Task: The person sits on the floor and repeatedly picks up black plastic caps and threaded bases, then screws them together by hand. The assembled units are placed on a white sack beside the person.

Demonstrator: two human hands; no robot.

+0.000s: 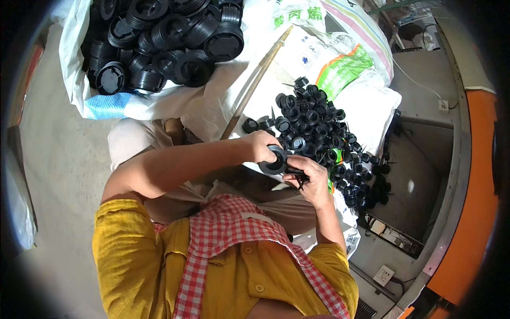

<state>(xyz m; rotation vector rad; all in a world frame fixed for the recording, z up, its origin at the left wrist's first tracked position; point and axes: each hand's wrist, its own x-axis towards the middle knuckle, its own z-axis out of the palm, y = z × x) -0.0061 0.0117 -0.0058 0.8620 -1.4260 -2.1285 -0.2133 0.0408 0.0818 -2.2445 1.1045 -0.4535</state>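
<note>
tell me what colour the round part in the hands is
Black, like the pile beside it; the round part shows best in the head view.

small black plastic rings heaped on white sacks over the floor.

Both hands, left hand & right hand, grip black plastic ring

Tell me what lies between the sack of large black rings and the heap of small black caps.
In the head view, a long wooden stick lies between the sack and the heap of small caps, resting on white bagging.
</note>
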